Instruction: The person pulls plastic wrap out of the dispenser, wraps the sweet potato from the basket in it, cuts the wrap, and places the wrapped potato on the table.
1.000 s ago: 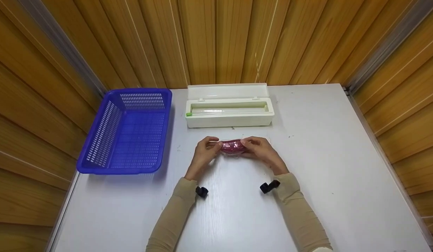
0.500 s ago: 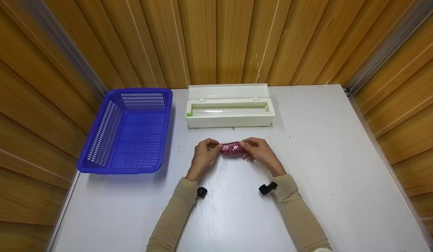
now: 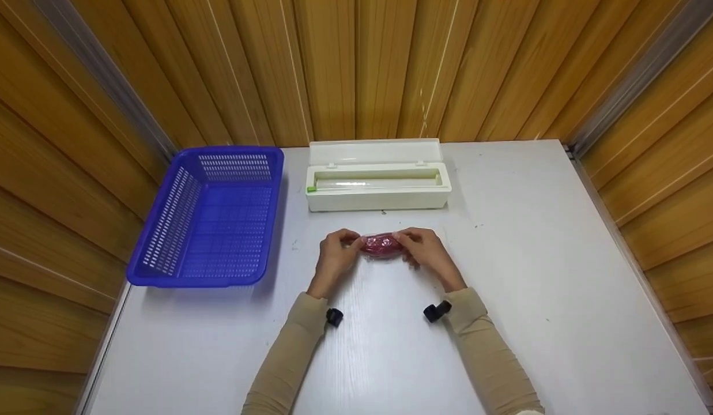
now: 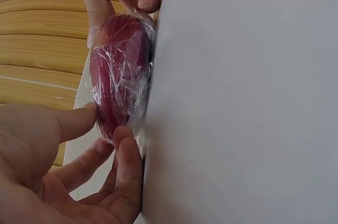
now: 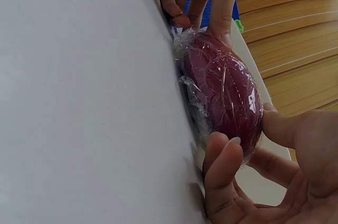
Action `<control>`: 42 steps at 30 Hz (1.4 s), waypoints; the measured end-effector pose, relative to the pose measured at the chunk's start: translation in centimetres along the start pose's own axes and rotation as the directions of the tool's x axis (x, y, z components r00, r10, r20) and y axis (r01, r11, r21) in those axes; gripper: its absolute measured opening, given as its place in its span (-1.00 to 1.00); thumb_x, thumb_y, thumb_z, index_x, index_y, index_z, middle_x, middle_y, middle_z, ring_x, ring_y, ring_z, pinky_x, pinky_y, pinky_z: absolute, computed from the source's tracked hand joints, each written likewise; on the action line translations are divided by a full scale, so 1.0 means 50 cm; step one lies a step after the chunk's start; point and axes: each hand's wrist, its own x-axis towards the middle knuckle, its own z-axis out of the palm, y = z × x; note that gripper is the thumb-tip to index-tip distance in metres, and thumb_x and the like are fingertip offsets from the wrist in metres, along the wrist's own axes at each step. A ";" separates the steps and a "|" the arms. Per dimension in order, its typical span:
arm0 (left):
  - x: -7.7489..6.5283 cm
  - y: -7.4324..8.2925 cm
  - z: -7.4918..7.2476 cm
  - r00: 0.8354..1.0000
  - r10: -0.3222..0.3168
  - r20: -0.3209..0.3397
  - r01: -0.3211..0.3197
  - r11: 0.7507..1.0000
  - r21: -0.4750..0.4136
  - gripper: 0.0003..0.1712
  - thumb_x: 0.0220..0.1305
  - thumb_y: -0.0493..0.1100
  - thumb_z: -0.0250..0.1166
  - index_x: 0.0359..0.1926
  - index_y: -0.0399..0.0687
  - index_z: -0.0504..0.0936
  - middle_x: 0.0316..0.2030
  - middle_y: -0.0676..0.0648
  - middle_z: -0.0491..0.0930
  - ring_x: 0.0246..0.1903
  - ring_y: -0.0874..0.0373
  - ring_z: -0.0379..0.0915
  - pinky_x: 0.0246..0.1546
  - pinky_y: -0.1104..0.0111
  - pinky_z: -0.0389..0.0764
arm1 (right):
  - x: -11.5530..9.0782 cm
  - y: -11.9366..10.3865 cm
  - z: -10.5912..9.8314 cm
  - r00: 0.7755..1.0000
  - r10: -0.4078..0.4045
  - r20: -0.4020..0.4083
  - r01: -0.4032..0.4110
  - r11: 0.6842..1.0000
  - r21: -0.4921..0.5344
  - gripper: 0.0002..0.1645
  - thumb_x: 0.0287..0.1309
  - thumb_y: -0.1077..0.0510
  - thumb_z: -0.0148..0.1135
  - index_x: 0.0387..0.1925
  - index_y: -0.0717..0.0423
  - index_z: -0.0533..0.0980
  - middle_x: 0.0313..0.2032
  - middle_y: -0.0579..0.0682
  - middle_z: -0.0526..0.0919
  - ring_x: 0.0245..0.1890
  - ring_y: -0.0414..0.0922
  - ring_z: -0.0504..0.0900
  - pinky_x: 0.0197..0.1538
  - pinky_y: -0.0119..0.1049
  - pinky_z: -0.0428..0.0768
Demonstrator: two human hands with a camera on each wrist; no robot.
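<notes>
A dark red, oval fruit or vegetable (image 3: 382, 246) wrapped in clear cling film is held low over the white table, in front of the white box. My left hand (image 3: 335, 255) pinches its left end between thumb and fingers. At the opposite end, my right hand (image 3: 430, 253) grips it with thumb and fingertips. Close up in the left wrist view, the wrapped item (image 4: 120, 71) shows wrinkled, shiny film. The right wrist view shows loose film bunched along the table side of the item (image 5: 227, 86). Its underside is hidden.
Behind the hands stands a white cling film box (image 3: 379, 201) with its lid raised, a film roll inside and a green slider (image 3: 311, 188) at its left end. A blue plastic basket (image 3: 195, 282) sits at the left. Wood-panelled walls (image 3: 379, 69) border the table.
My right hand has shifted slightly left, and its lower fingers have moved at the item's right end. The item sits slightly nearer to me. My left hand keeps its pinch.
</notes>
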 end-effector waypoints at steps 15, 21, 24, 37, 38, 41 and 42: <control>-0.002 -0.002 -0.009 0.999 -0.006 0.032 0.006 1.000 -0.026 -0.71 0.45 -0.01 0.42 0.01 -0.10 0.78 -0.12 -0.11 0.77 -0.08 0.00 0.66 0.08 0.12 0.62 | 0.001 0.003 -0.003 1.000 -0.010 0.023 0.009 1.000 0.010 -0.49 0.56 -0.08 0.23 0.21 0.24 0.63 -0.40 0.06 0.67 -0.55 -0.16 0.58 -0.48 -0.35 0.55; 0.000 -0.004 -0.013 0.999 0.009 0.046 -0.007 0.999 -0.043 -0.67 0.47 -0.01 0.39 0.06 -0.13 0.77 -0.05 -0.14 0.78 0.00 -0.03 0.66 0.14 0.08 0.62 | -0.001 0.001 -0.002 1.000 0.002 0.018 -0.002 1.000 0.021 -0.48 0.58 -0.11 0.18 0.21 0.23 0.62 -0.35 0.09 0.67 -0.54 -0.15 0.55 -0.47 -0.34 0.52; 0.001 -0.003 -0.015 0.999 0.008 0.045 -0.006 0.999 -0.047 -0.66 0.47 0.00 0.39 0.07 -0.13 0.76 -0.03 -0.14 0.78 0.02 -0.04 0.66 0.17 0.07 0.62 | -0.002 -0.001 -0.001 1.000 0.005 0.013 -0.006 1.000 0.017 -0.47 0.58 -0.12 0.19 0.23 0.23 0.61 -0.30 0.10 0.67 -0.53 -0.16 0.55 -0.47 -0.35 0.52; -0.001 -0.001 -0.023 0.997 -0.013 0.072 0.019 0.996 -0.084 -0.62 0.50 -0.02 0.36 0.17 -0.14 0.72 0.04 -0.17 0.73 0.11 -0.08 0.62 0.25 0.04 0.58 | 0.000 0.001 -0.003 1.000 -0.020 0.011 0.020 0.999 0.036 -0.41 0.58 -0.06 0.19 0.39 0.24 0.48 -0.05 0.22 0.67 -0.49 -0.15 0.56 -0.45 -0.37 0.52; -0.002 -0.001 -0.023 0.997 -0.012 0.073 0.018 0.996 -0.083 -0.62 0.50 -0.03 0.36 0.17 -0.15 0.71 0.05 -0.17 0.73 0.11 -0.07 0.62 0.24 0.04 0.59 | 0.000 0.002 -0.004 1.000 -0.022 0.010 0.021 0.999 0.042 -0.41 0.58 -0.05 0.19 0.41 0.24 0.47 -0.04 0.23 0.67 -0.48 -0.15 0.56 -0.45 -0.36 0.52; -0.002 0.000 -0.024 0.997 -0.013 0.071 0.019 0.997 -0.078 -0.62 0.50 -0.03 0.35 0.18 -0.13 0.71 0.05 -0.17 0.73 0.11 -0.07 0.62 0.22 0.05 0.60 | 0.000 0.004 -0.005 1.000 -0.028 0.004 0.028 0.998 0.049 -0.41 0.58 -0.02 0.19 0.43 0.22 0.45 -0.03 0.21 0.65 -0.47 -0.14 0.56 -0.44 -0.37 0.51; -0.002 0.000 -0.024 0.998 -0.012 0.070 0.017 0.997 -0.076 -0.63 0.50 -0.04 0.35 0.18 -0.13 0.71 0.04 -0.17 0.73 0.11 -0.07 0.62 0.22 0.04 0.60 | -0.001 0.004 -0.005 1.000 -0.028 0.001 0.028 0.998 0.049 -0.42 0.58 -0.02 0.19 0.42 0.21 0.46 -0.04 0.19 0.65 -0.47 -0.15 0.56 -0.45 -0.38 0.51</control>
